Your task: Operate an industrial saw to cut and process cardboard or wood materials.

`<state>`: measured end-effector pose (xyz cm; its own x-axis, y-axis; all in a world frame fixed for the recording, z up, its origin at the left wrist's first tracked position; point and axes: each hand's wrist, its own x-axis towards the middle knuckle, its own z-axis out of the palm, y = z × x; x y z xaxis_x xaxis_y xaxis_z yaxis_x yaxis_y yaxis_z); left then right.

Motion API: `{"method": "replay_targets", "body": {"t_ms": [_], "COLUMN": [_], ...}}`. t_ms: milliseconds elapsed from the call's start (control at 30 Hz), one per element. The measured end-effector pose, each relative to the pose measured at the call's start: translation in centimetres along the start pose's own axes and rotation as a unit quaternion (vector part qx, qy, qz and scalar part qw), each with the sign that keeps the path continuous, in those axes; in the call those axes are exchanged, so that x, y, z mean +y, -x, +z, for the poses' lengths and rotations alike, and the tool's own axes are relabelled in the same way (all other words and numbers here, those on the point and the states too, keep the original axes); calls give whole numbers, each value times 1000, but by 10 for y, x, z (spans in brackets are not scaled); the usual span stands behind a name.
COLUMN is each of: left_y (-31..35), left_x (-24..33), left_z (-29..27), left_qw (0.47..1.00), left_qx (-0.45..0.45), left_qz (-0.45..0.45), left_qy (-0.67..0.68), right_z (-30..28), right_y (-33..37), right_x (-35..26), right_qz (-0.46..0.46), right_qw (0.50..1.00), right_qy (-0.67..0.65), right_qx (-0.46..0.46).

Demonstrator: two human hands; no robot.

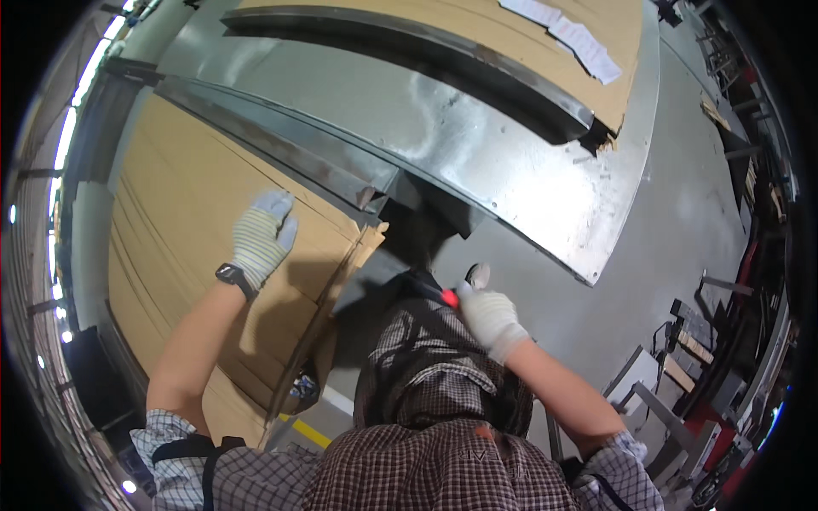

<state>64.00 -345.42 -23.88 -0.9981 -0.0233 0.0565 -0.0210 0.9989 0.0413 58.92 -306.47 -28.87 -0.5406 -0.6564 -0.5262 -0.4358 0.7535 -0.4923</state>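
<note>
My left hand (pixel 262 238), in a striped knit glove with grey fingertips, lies on a cardboard-covered surface (pixel 187 196) at the left. Its fingers are stretched out and hold nothing. In front of my lap, my right hand (pixel 491 320), in a pale glove, is closed around a dark tool with a red part (pixel 449 298). The tool's dark end blends into shadow and the checked apron, so its kind cannot be made out. Beside the cardboard runs a bent metal channel (pixel 281 140).
Across the gap stands a shiny metal sheet (pixel 545 204) with a sharp corner. On it lie a long dark metal beam (pixel 409 43), more cardboard (pixel 596 34) and paper sheets (pixel 579 47). Metal frames (pixel 673 417) stand at the right; a yellow line (pixel 307 432) marks the floor.
</note>
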Motion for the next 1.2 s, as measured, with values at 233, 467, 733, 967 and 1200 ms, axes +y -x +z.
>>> {"method": "replay_targets", "body": {"t_ms": [233, 467, 733, 967, 1200], "left_y": [-38, 9, 9, 1, 12], "left_x": [10, 6, 2, 0, 56], "left_z": [-31, 1, 17, 21, 16], "left_qw": [976, 998, 995, 992, 987], "left_qx": [-210, -53, 39, 77, 29], "left_qz": [7, -21, -42, -20, 46], "left_qy": [-57, 20, 77, 94, 151], "right_z": [-6, -82, -103, -25, -26], "right_y": [4, -79, -150, -162, -92], "right_x": [-103, -95, -126, -95, -46], "right_qz": [-249, -189, -8, 140, 141], "right_qw": [957, 962, 977, 798, 833], "right_qy": [-91, 26, -202, -583, -531], "right_qx": [115, 197, 69, -60, -64]}}
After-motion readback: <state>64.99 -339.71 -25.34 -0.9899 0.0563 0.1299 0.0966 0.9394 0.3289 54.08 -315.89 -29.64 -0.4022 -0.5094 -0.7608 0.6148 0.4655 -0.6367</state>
